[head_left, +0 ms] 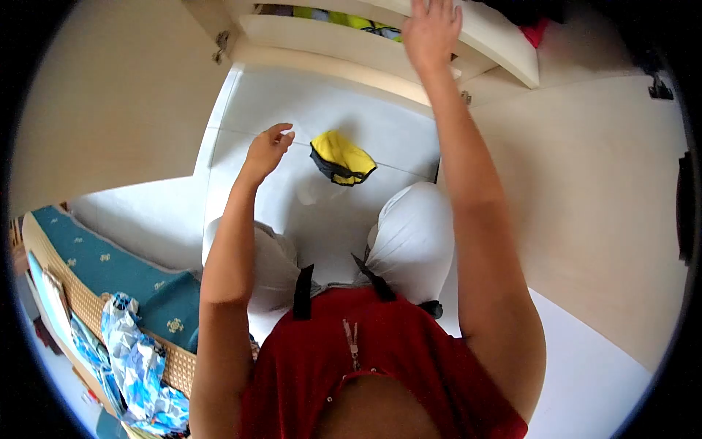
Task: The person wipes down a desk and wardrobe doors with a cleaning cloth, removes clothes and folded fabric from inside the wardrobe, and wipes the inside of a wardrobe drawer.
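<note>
My left hand [269, 150] hovers over the floor with nothing in it, its fingers loosely curled and apart from the thumb. Just right of it, on the pale tiles, lies a yellow cloth item [342, 154] with black trim, crumpled so that I cannot tell its kind. My right hand [433, 35] reaches up to the front of a cream drawer [336, 45], its fingers stretched out over the top edge. Yellow-green and dark cloth [340, 18] shows inside the drawer.
Open cabinet doors stand to the left [117, 95] and right [585, 190]. At lower left is a woven seat with a teal patterned cushion [131, 263] and a blue-and-white cloth [135, 351]. A red item [536, 33] shows on the upper right.
</note>
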{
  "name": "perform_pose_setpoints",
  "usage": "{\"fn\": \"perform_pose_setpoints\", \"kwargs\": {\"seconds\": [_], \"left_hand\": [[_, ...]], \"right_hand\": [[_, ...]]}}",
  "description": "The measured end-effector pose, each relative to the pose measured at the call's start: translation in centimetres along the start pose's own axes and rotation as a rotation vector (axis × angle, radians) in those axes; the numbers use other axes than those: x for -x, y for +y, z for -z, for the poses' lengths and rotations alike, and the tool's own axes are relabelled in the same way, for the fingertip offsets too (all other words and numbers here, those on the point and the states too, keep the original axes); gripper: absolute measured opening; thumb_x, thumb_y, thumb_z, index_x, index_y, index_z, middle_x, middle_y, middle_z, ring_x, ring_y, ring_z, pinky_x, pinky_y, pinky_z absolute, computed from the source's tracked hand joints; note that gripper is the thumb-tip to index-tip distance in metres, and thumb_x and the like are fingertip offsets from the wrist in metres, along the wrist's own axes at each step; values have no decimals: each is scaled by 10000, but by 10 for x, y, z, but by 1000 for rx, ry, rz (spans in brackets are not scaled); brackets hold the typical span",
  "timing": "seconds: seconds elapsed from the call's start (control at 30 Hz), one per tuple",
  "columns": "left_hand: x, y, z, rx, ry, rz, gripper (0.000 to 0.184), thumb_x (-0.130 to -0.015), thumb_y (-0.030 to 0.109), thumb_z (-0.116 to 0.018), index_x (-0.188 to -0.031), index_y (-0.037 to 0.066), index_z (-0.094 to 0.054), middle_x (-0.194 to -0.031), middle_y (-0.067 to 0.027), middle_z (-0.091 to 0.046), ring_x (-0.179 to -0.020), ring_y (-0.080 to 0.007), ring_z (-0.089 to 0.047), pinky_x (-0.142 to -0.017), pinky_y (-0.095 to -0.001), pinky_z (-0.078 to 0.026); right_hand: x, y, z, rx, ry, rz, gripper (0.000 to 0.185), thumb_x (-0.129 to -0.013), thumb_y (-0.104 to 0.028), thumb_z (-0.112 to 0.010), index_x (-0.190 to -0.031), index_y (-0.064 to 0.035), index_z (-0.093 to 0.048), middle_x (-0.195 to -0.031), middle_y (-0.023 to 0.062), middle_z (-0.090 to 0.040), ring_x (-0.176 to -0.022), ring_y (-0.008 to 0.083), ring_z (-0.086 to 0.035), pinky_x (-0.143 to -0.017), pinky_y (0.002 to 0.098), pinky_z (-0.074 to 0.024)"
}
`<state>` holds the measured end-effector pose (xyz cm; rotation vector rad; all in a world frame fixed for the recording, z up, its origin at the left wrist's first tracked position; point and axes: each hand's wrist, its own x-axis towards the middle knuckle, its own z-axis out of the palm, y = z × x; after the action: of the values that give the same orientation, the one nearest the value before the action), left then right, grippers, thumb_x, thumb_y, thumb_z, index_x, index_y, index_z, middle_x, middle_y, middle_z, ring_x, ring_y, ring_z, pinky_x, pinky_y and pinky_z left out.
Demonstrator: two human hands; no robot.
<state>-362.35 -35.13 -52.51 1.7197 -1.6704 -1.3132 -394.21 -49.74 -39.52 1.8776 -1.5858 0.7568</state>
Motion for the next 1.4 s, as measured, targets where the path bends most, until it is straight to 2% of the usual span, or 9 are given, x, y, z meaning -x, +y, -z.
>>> {"fn": "perform_pose_setpoints", "kwargs": {"seconds": [0.13,0.23,0.37,0.57,0.67,0.83,0.93,1.13,1.4], "left_hand": [[10,23,2,-258,6,-95,399,-928,335,-596,-1218,62,-606,-901,-157,-691,-811,-249,-663,-738,-358,-513],[15,28,1,-365,4,-171,356,-919,307,-602,-1192,80,-622,-887,-163,-697,-785,-290,-678,-724,-390,-526],[20,40,1,-443,-51,-232,372,-911,292,-612,-1219,83,-607,-881,-144,-693,-756,-285,-671,-713,-395,-529],[34,51,5,-507,-89,-280,389,-908,293,-614,-1238,90,-585,-996,-174,-675,-864,-323,-664,-761,-408,-525],[46,63,11,-474,-109,-276,388,-907,288,-611,-1242,94,-581,-995,-171,-669,-865,-333,-654,-773,-416,-520],[53,64,14,-480,-136,-319,403,-906,283,-608,-1258,91,-566,-981,-170,-660,-853,-341,-644,-776,-423,-517],[54,68,16,-511,-166,-333,415,-902,289,-610,-1264,93,-561,-988,-177,-657,-856,-350,-642,-779,-427,-519],[60,71,15,-514,-168,-390,426,-900,292,-607,-1277,103,-546,-985,-181,-652,-853,-362,-639,-783,-425,-524],[65,69,20,-531,-206,-327,469,-912,304,-593,-1334,124,-498,-1014,-167,-632,-909,-351,-625,-832,-427,-503]], "right_hand": [[76,-47,-21,-252,-56,117,489,-822,-162,-572,-1310,-178,-546,-1279,141,-563,-1199,311,-508,-1093,527,-274],[172,-85,-53,-331,-639,485,458,-857,-181,-539,-1314,-205,-542,-1340,145,-506,-1219,307,-486,-1060,536,-331],[261,-122,-60,-323,-1390,74,580,-856,-272,-607,-1412,-271,-440,-1467,164,-364,-1308,382,-397,-1025,519,-388],[321,-153,-64,-197,-1617,27,785,-826,-236,-663,-1485,-389,-266,-1595,128,-69,-1382,429,-284,-1060,569,-331],[353,-168,-78,-185,-1463,-124,725,-886,-180,-574,-1458,-480,-246,-1592,115,-104,-1369,456,-282,-983,665,-357],[365,-145,-88,-329,-1198,-83,441,-850,-167,-577,-1267,-307,-546,-1314,151,-471,-1113,363,-543,-887,486,-492],[346,-150,-113,-509,-1179,-203,422,-790,-106,-610,-1184,-257,-620,-1268,182,-494,-1114,367,-523,-895,457,-485],[193,-195,-137,-566,-436,-35,297,-735,-41,-592,-1000,-137,-686,-1049,134,-541,-1019,342,-531,-816,462,-483],[140,-170,-237,-140,-816,107,402,-914,-152,-447,-1281,-263,-568,-1370,83,-492,-1259,307,-461,-965,454,-427]]}}
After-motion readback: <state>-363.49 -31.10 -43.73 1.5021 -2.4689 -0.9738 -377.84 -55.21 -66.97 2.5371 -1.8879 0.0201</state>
